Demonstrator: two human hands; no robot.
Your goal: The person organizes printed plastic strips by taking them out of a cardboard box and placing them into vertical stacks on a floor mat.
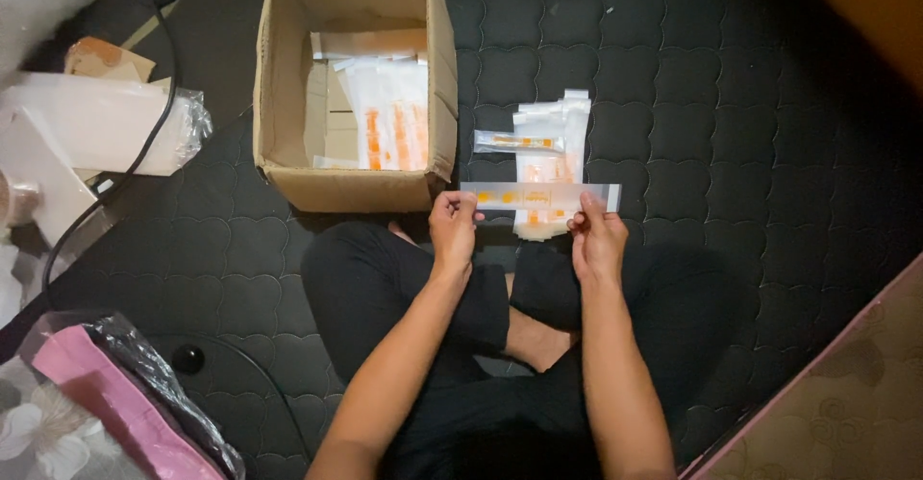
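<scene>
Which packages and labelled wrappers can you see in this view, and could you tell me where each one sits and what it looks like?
Long clear packet: held flat between left hand and right hand; narrow strip, orange marks.
Packet pile: on the dark quilted mat behind the hands; clear and white, orange print.
Cardboard box: left of the pile, open, brown; holds similar white-and-orange packets.
Plastic-wrapped white box: far left.

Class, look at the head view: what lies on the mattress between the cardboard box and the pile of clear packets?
In the head view, between the cardboard box and the pile of clear packets, only bare dark quilted mattress shows.
</scene>
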